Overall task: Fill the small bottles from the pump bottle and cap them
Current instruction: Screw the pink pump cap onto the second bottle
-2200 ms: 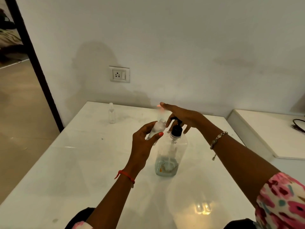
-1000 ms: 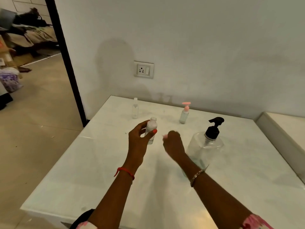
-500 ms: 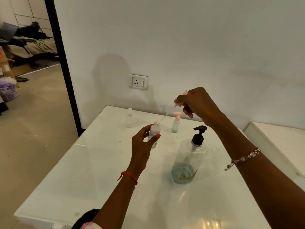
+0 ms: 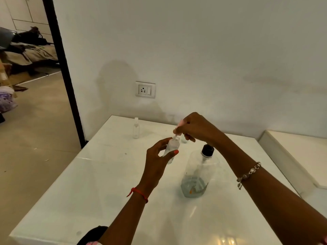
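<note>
My left hand (image 4: pixel 156 160) grips a small clear bottle (image 4: pixel 172 147) upright above the white table (image 4: pixel 88 191). My right hand (image 4: pixel 196 127) pinches a pink pump cap (image 4: pixel 179 126) just over the bottle's open mouth. The large clear pump bottle (image 4: pixel 199 174) with a black pump head stands to the right, with a little bluish liquid at its bottom. My right forearm crosses over its top. Another small clear bottle (image 4: pixel 136 128) stands near the table's far edge. A third small bottle (image 4: pixel 184 139) is mostly hidden behind my right hand.
A wall with a socket (image 4: pixel 145 89) runs close behind the table. A second white surface (image 4: pixel 292 156) with a raised edge adjoins on the right. To the left, a dark door frame (image 4: pixel 62 68) opens onto a floor with clutter beyond.
My right hand moved off the pump bottle, picked up the pink cap from the table, raised it, and has now lowered it to the mouth of the bottle in my left hand.
</note>
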